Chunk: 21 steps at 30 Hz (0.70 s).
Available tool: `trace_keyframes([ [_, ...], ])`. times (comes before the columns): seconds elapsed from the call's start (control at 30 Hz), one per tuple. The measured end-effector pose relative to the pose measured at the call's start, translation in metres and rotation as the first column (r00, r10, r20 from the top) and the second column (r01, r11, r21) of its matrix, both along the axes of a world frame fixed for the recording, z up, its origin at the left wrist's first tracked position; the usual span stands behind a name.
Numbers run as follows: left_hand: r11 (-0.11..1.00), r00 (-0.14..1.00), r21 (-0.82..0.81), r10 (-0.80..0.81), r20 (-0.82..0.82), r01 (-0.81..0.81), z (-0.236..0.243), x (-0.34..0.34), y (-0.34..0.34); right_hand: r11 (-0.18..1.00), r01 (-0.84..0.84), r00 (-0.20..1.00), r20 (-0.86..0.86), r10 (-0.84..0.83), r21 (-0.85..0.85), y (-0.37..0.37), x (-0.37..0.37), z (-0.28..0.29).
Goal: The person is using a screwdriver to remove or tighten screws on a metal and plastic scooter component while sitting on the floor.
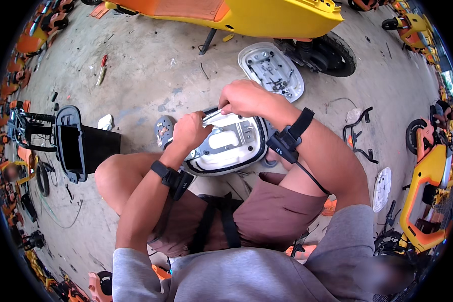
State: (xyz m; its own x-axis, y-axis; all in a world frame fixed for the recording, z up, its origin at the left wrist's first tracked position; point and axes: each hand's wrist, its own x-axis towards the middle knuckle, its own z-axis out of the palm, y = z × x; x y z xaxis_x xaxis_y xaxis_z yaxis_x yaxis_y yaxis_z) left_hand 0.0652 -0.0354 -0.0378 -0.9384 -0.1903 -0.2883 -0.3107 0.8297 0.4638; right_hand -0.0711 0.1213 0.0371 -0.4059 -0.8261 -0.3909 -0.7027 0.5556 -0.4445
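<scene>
Between my knees lies an oval white plastic panel [246, 151] with a black rim strip and metal fittings inside, like the underside of a scooter seat. My left hand [190, 132] is closed at its upper left edge, fingers curled. My right hand [244, 98] pinches at the far edge, just beside the left. A thin, light, rod-like piece [214, 119] runs along the rim between the two hands; its kind is unclear. My fingers cover both its ends.
Beyond my right hand, a white tray-like cover [245, 56] holds loose screws and small parts. A yellow scooter [282, 20] stands ahead on its stand. A black bin-like box [98, 148] is at left. A red-handled screwdriver [103, 61] lies on the floor; a bent black bar [348, 135] lies right.
</scene>
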Motion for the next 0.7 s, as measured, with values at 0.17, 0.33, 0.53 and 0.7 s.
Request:
trace_keyframes([
  [0.17, 0.97, 0.997, 0.232, -0.077, 0.019, 0.07, 0.032, 0.006, -0.005, 0.999, 0.041, 0.992, -0.117, -0.04, 0.014, 0.001, -0.013, 0.0],
  [0.33, 0.968, 0.997, 0.244, -0.069, 0.031, 0.059, 0.048, 0.021, -0.004, 0.981, 0.137, 0.964, -0.21, -0.164, -0.134, 0.012, -0.015, -0.009],
  [0.53, 0.983, 0.995, 0.154, -0.092, -0.031, 0.096, 0.037, 0.023, 0.001, 0.959, 0.28, 0.958, -0.054, -0.281, -0.035, -0.006, -0.01, 0.009],
  [0.7, 0.93, 0.992, 0.353, -0.122, 0.023, 0.106, 0.032, 0.023, 0.008, 0.983, 0.082, 0.996, 0.009, -0.084, 0.162, -0.013, 0.017, 0.009],
])
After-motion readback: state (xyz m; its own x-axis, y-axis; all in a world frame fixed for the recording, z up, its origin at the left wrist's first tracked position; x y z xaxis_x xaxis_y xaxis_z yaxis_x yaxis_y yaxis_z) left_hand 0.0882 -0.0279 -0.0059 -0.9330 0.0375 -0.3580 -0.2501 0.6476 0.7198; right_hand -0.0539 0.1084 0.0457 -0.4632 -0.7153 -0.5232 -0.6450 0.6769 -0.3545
